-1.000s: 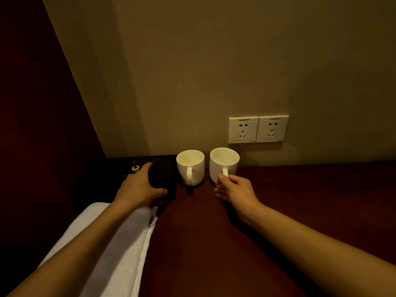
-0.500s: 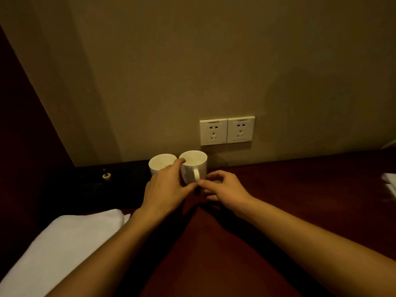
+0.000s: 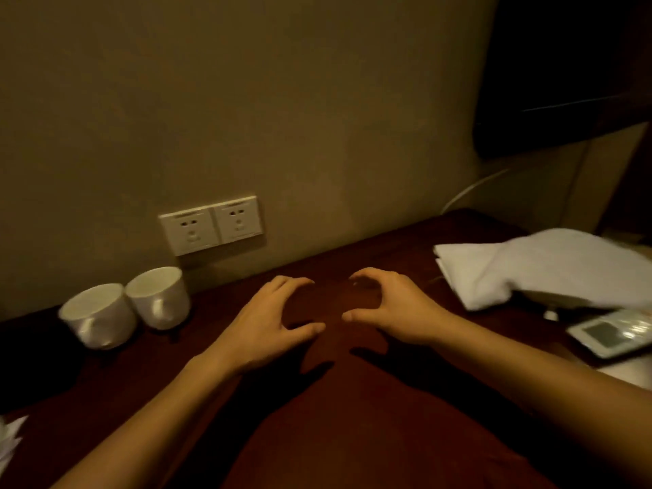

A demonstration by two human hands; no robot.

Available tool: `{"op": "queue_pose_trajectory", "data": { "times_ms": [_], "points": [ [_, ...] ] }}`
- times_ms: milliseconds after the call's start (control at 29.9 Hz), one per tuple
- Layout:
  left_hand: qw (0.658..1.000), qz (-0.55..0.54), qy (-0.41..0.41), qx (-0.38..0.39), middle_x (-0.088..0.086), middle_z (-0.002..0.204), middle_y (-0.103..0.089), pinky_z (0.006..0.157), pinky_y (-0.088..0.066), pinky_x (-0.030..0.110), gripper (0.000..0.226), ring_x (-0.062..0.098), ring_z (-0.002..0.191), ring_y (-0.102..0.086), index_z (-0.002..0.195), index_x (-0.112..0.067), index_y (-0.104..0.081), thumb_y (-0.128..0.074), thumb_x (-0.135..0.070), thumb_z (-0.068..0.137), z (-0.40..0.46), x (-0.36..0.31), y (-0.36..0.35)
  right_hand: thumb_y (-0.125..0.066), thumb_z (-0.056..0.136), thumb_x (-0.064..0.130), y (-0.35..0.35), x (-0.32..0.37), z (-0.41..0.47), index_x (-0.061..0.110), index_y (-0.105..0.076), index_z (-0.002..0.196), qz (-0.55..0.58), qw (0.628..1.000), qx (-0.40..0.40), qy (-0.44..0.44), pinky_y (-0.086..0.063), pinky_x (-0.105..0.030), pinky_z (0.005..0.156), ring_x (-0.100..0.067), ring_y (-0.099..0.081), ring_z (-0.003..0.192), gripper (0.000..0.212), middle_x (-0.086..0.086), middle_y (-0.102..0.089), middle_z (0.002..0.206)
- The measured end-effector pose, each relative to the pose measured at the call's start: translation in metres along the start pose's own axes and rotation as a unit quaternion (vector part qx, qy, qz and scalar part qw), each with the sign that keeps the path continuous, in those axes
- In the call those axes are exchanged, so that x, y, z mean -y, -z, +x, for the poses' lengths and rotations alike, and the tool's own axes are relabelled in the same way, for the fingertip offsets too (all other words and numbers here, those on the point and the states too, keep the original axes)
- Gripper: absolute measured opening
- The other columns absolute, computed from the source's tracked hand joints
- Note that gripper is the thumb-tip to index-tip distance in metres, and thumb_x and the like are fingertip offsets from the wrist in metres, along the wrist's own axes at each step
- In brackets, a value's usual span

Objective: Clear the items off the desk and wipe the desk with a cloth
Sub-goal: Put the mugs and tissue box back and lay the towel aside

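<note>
Two white mugs [image 3: 102, 317] [image 3: 160, 298] stand side by side at the back left of the dark red desk [image 3: 352, 435], touching each other near the wall. My left hand [image 3: 268, 324] and my right hand [image 3: 391, 307] hover over the middle of the desk, to the right of the mugs. Both have loosely curved fingers and hold nothing. A white cloth [image 3: 536, 266] lies crumpled at the right end of the desk.
A double wall socket [image 3: 211, 224] sits above the mugs. A white device with a small screen [image 3: 614, 333] lies at the right edge below the cloth. A white cable [image 3: 469, 190] runs down the wall. Something white [image 3: 8, 439] shows at the left edge.
Both hands have let go of the mugs and moved right to the desk's middle. The view has swung right, bringing the white cloth and device into sight.
</note>
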State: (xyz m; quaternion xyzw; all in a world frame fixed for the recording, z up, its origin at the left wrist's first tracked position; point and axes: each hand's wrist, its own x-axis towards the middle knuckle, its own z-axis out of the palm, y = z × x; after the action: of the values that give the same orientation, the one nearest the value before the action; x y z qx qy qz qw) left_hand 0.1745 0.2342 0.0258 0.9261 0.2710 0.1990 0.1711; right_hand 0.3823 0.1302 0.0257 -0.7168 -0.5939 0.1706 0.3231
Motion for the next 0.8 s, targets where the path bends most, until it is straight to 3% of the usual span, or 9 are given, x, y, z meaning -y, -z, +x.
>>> {"op": "queue_pose_trajectory", "data": {
  "times_ms": [167, 301, 501, 668, 802],
  "points": [
    [0.996, -0.039, -0.067, 0.051, -0.018, 0.132, -0.042, 0.102, -0.037, 0.025, 0.072, 0.000, 0.122, -0.042, 0.137, -0.035, -0.041, -0.063, -0.064, 0.075, 0.047, -0.060, -0.045, -0.080, 0.071, 0.046, 0.068, -0.065, -0.049, 0.023, -0.051, 0.134, -0.037, 0.996, -0.056, -0.052, -0.045, -0.027, 0.098, -0.010, -0.053, 0.121, 0.072, 0.004, -0.057, 0.133],
    [0.989, -0.053, -0.114, 0.074, -0.015, 0.132, -0.043, 0.099, -0.040, 0.024, 0.071, 0.002, 0.119, -0.045, 0.137, -0.032, -0.041, -0.065, -0.060, 0.076, 0.082, -0.110, -0.086, -0.081, 0.071, 0.044, 0.106, -0.105, -0.079, 0.026, -0.052, 0.132, -0.028, 0.992, -0.089, -0.087, -0.046, -0.023, 0.089, -0.009, -0.059, 0.109, 0.070, 0.006, -0.060, 0.128],
    [0.978, -0.060, -0.173, 0.102, -0.012, 0.133, -0.043, 0.094, -0.042, 0.024, 0.065, 0.004, 0.117, -0.043, 0.137, -0.032, -0.040, -0.065, -0.053, 0.081, 0.126, -0.170, -0.142, -0.079, 0.072, 0.044, 0.152, -0.155, -0.113, 0.023, -0.056, 0.128, -0.050, 0.984, -0.123, -0.115, -0.049, -0.027, 0.092, -0.009, -0.057, 0.111, 0.065, 0.006, -0.060, 0.125],
    [0.980, -0.026, -0.177, 0.085, -0.006, 0.136, -0.039, 0.097, -0.039, 0.026, 0.066, 0.011, 0.120, -0.037, 0.138, -0.031, -0.037, -0.065, -0.047, 0.081, 0.157, -0.196, -0.176, -0.077, 0.076, 0.036, 0.187, -0.186, -0.125, 0.025, -0.063, 0.116, -0.055, 0.973, -0.190, -0.118, -0.047, -0.015, 0.073, -0.001, -0.060, 0.093, 0.043, 0.013, -0.065, 0.102],
    [0.980, 0.060, -0.189, 0.036, -0.005, 0.136, -0.042, 0.096, -0.037, 0.033, 0.054, 0.016, 0.122, -0.035, 0.135, -0.032, -0.041, -0.061, -0.043, 0.087, 0.176, -0.205, -0.197, -0.078, 0.074, 0.039, 0.203, -0.207, -0.125, 0.027, -0.063, 0.115, -0.084, 0.976, -0.157, -0.126, -0.047, -0.017, 0.074, -0.003, -0.058, 0.097, 0.045, 0.013, -0.063, 0.105]
  ]
}}
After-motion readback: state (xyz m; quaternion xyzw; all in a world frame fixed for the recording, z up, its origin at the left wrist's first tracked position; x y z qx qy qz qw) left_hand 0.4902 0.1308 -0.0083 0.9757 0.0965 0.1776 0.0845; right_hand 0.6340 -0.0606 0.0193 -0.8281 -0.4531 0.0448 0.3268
